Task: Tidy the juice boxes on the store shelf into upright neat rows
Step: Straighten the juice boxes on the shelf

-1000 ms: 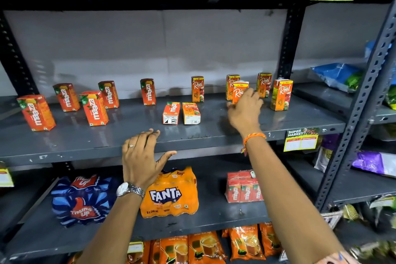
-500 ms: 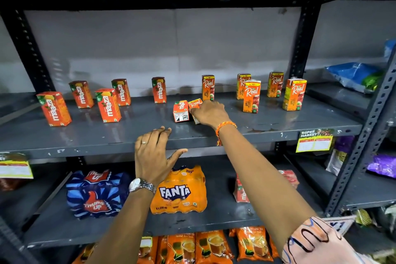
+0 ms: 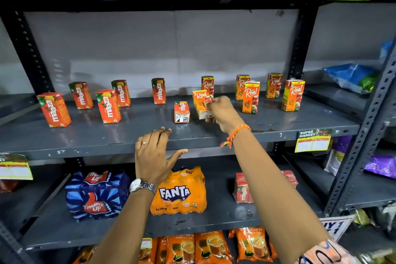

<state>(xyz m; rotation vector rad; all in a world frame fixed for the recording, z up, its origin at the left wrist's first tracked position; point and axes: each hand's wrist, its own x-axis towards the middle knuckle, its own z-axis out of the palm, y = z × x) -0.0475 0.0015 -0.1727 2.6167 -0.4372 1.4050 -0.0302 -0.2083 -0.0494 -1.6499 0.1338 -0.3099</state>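
On the grey shelf [image 3: 85,137] my right hand [image 3: 222,111] grips an orange Real juice box [image 3: 200,103] and holds it upright near the shelf's middle. Just left of it a red Maaza box [image 3: 181,112] lies on its back. Several Maaza boxes [image 3: 108,106] stand upright to the left, one more [image 3: 159,90] towards the back. Several Real boxes [image 3: 250,96] stand to the right and behind. My left hand [image 3: 155,152] rests open on the shelf's front edge, holding nothing.
Below sit a Fanta pack [image 3: 179,193], a Thums Up pack [image 3: 96,195] and a Maaza multipack [image 3: 243,188]. Tea packets [image 3: 214,246] fill the bottom shelf. A dark upright post [image 3: 362,135] and price tags [image 3: 312,140] stand on the right, with snack bags [image 3: 351,76] beyond.
My right hand left the Real boxes at the right, came to the lying Real box in the middle, gripped it and tipped it upright. My left hand stayed on the shelf edge.
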